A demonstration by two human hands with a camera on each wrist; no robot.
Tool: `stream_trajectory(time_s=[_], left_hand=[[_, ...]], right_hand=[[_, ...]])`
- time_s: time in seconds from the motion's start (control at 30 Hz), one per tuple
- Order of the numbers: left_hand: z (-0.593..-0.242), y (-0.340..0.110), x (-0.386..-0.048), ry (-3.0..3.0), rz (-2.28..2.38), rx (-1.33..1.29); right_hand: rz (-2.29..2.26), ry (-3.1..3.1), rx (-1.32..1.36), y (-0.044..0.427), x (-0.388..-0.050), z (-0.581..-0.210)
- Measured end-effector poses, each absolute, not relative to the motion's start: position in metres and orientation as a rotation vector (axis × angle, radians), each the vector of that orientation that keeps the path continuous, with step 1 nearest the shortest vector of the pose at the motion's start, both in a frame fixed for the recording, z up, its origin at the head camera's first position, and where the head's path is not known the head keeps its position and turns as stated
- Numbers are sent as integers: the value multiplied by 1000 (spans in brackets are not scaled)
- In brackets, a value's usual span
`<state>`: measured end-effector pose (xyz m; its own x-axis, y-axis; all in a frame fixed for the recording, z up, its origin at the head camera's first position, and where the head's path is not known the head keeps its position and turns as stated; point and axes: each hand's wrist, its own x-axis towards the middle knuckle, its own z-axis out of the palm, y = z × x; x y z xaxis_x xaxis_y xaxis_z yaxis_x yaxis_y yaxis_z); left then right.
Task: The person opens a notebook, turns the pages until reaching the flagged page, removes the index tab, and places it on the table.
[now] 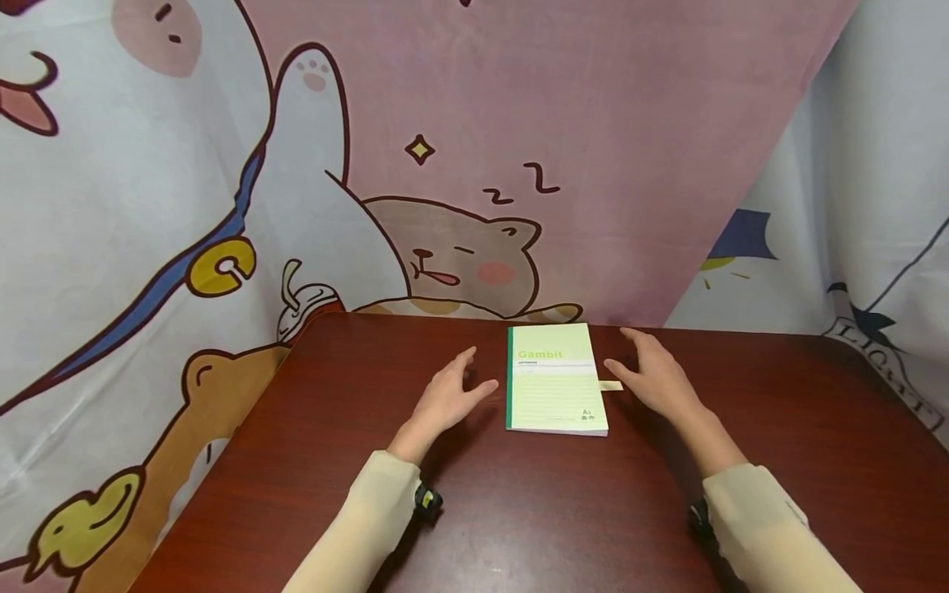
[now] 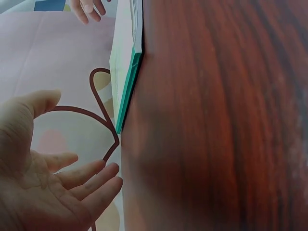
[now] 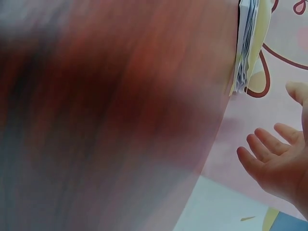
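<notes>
Flanking the Gambit notebook [image 1: 556, 379], your left hand [image 1: 446, 397] and right hand [image 1: 658, 377] both hold nothing, with their fingers loosely spread and thumbs turned inward. The notebook lies closed and flat on your dark red wood-grain bench [image 1: 489, 511], near its far edge, front cover up. Your left hand is beside its green spine [image 1: 509, 379], apart from it; your right hand is near the opposite side, where a pale tab [image 1: 611, 385] sticks out past the cover. From your right wrist, the page edges look uneven. You wear cream sleeves [image 1: 363, 515], and a dark device [image 1: 427, 501] shows at your left cuff. Behind the bench hangs a cartoon-printed cloth [image 1: 630, 123], where you can see a sleeping brown bear-like animal [image 1: 467, 247] on pink and white.
</notes>
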<state>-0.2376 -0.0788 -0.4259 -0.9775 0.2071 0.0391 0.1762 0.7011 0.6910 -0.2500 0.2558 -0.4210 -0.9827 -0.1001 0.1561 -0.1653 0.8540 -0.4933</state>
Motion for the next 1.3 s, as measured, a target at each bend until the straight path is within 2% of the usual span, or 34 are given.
stream_trajectory(time_s=[1.3], left_hand=[[-440,-61,-230,2440,1536,325]], right_hand=[[1000,-2885,217,235,-254,-427]])
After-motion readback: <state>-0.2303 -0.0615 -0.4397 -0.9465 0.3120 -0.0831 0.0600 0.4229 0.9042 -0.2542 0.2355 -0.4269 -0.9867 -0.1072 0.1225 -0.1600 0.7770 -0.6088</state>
